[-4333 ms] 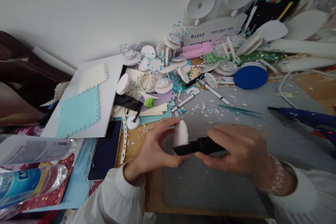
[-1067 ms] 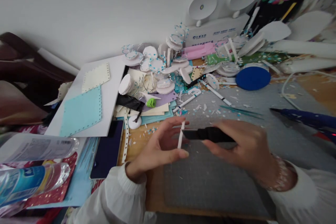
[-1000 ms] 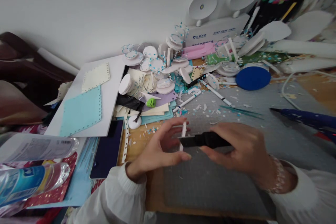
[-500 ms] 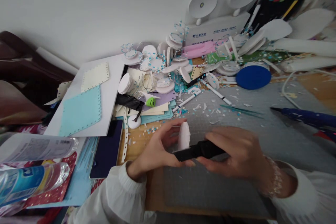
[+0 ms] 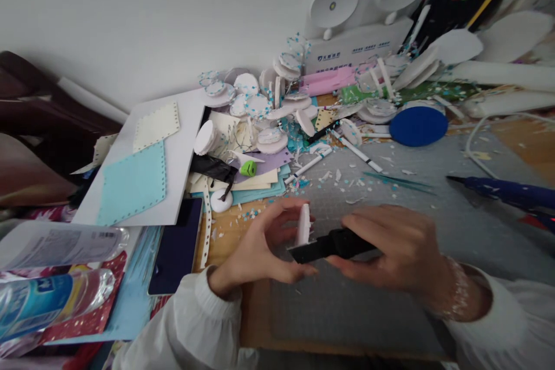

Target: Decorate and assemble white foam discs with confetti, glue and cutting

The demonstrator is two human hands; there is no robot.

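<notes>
My left hand [image 5: 271,245] grips a small white foam disc [image 5: 304,224], which stands nearly edge-on between the fingers and thumb. Its right edge looks rough, with small crumbs on it. In my right hand [image 5: 399,245] is a black utility knife [image 5: 332,245]. The wide dark blade [image 5: 306,251] points left and lies at the lower edge of the disc, just above my left thumb. Whether blade and foam touch I cannot tell. Both hands are over the near part of the grey cutting mat [image 5: 338,312].
Many white foam discs with blue-dotted strands [image 5: 258,105] pile up along the wall. White scraps, a pair of teal tweezers [image 5: 399,181] and white pens [image 5: 358,152] lie beyond my hands. A blue glue gun [image 5: 503,192] sits right; a dark phone [image 5: 176,248] and plastic bottle [image 5: 56,298] left.
The foam disc has turned more edge-on in my left hand. The knife has shifted slightly, its blade still at the disc's lower edge. Things on the table stay put.
</notes>
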